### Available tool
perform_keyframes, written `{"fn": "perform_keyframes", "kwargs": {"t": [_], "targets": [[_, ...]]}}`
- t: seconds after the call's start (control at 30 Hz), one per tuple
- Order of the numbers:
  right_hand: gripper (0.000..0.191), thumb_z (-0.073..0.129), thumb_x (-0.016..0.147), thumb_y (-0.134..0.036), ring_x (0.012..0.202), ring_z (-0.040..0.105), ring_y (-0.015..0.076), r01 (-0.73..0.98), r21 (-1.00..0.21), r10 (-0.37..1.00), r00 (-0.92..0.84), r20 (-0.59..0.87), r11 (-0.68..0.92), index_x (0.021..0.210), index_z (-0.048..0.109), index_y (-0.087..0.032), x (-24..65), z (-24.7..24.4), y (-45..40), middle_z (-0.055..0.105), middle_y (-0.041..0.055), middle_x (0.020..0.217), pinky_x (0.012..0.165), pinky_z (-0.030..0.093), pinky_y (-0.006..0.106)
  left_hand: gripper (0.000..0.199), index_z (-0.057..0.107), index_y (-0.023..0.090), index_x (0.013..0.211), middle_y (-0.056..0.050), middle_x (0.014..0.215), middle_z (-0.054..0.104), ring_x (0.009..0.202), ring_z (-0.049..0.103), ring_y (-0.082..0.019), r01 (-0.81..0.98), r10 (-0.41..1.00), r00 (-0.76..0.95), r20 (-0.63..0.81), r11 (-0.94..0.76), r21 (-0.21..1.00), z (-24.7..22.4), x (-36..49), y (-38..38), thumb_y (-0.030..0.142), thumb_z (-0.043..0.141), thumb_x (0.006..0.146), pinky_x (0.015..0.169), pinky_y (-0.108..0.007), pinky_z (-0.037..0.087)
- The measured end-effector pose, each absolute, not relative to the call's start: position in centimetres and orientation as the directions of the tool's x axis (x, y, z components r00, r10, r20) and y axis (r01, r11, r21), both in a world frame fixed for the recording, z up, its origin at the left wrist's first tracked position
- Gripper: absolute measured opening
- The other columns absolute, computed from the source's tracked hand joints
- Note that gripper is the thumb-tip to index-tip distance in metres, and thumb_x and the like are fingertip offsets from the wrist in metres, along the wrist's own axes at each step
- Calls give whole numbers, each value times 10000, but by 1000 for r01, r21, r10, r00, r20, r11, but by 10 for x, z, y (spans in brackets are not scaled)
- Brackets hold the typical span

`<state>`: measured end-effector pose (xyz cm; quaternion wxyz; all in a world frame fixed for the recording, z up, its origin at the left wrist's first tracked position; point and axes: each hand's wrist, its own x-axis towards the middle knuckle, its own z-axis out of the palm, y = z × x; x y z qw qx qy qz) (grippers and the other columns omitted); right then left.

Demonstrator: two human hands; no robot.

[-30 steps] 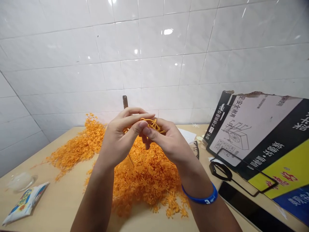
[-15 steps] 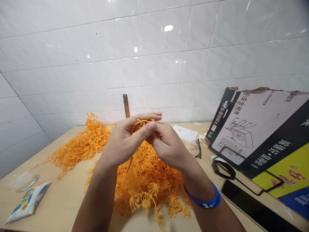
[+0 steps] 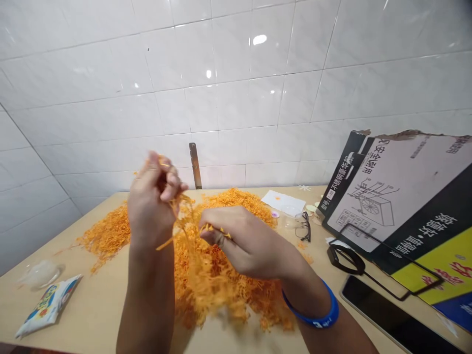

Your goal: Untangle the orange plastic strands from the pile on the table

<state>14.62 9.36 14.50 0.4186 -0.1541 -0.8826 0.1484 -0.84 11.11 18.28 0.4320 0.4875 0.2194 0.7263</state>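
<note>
My left hand (image 3: 153, 196) is raised at the left of centre, its fingers curled round some orange plastic pieces; motion blurs the fingertips. Strands of orange pieces (image 3: 180, 216) hang from it toward my right hand (image 3: 243, 238). That hand is lower, over the pile, with thumb and forefinger pinched on orange strands, and a blue wristband (image 3: 317, 314) is on its wrist. Beneath both hands lies a large heap of orange branching pieces (image 3: 236, 275), with a blurred bunch hanging in front of it. A second orange heap (image 3: 106, 233) lies behind my left forearm.
On the wooden table (image 3: 96, 314) are a wipes packet (image 3: 47, 306) at left, and glasses (image 3: 306, 227), a black phone (image 3: 394, 314) and a black frame stand (image 3: 383, 290) at right. A large printed carton (image 3: 368, 196) leans there. A tiled wall stands behind.
My hands were together above the heap; now they are apart. My left hand has moved left and up, my right hand slightly down, with orange strands between them.
</note>
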Motion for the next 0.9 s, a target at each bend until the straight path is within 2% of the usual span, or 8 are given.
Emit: {"fn": "perform_keyframes", "kwargs": {"t": [0.1, 0.17, 0.23, 0.43, 0.53, 0.67, 0.77, 0.9], "targets": [[175, 415, 886, -89, 749, 582, 152, 330, -444, 552, -542, 634, 833, 852, 558, -183, 148, 139, 107, 662, 45, 847, 659, 440, 282, 306, 600, 212, 666, 59, 595, 539, 424, 391, -26, -436, 774, -239, 586, -625, 648, 189, -25, 104, 383, 576, 920, 530, -205, 489], [280, 411, 884, -80, 919, 634, 199, 483, -460, 666, -494, 559, 745, 1037, 613, -198, 150, 132, 122, 701, 73, 1047, 753, 470, 323, 255, 654, 230, 760, 40, 707, 578, 486, 438, -37, -451, 784, -167, 598, -600, 661, 188, -31, 101, 401, 560, 923, 564, -224, 489], [354, 405, 868, -65, 1032, 634, 245, 614, -433, 747, -471, 469, 659, 1099, 635, -203, 151, 122, 137, 692, 92, 1146, 819, 477, 369, 227, 674, 259, 854, 21, 780, 596, 523, 460, -57, -433, 782, -116, 612, -595, 677, 187, -34, 101, 432, 543, 918, 588, -252, 487], [320, 460, 798, -35, 976, 648, 283, 797, -278, 841, -476, 259, 537, 1016, 672, -135, 147, 101, 160, 674, 159, 1083, 747, 506, 370, 307, 649, 249, 1049, -48, 852, 633, 591, 507, -115, -311, 786, -55, 615, -599, 738, 186, -29, 111, 437, 453, 907, 545, -252, 455], [337, 465, 803, -20, 1010, 633, 279, 830, -254, 864, -446, 233, 496, 1068, 654, -111, 146, 99, 162, 644, 176, 1132, 778, 495, 360, 346, 650, 236, 1087, -49, 846, 625, 587, 492, -107, -275, 779, -17, 627, -606, 746, 185, -24, 111, 442, 435, 912, 515, -228, 430], [329, 464, 878, -88, 1108, 591, 299, 820, -296, 843, -360, 400, 490, 1170, 618, -93, 146, 105, 160, 637, 185, 1180, 867, 462, 389, 359, 673, 226, 1084, -46, 848, 614, 586, 465, -94, -240, 748, 9, 664, -643, 728, 182, -18, 113, 422, 417, 924, 508, -211, 406], [268, 426, 949, -181, 1007, 629, 274, 734, -420, 797, -270, 540, 533, 1050, 665, -114, 144, 117, 149, 695, 149, 1042, 856, 457, 400, 367, 671, 234, 1145, -50, 889, 634, 599, 463, -91, -178, 728, 25, 685, -671, 720, 178, -15, 117, 404, 433, 924, 514, -210, 399], [342, 422, 987, -368, 877, 660, 195, 269, -638, 693, -274, 667, 721, 908, 682, -161, 138, 136, 118, 719, 78, 919, 782, 488, 331, 356, 677, 248, 1179, -56, 1001, 662, 698, 527, -109, -48, 703, 45, 710, -708, 704, 172, -6, 119, 398, 493, 913, 590, -224, 440]]}}
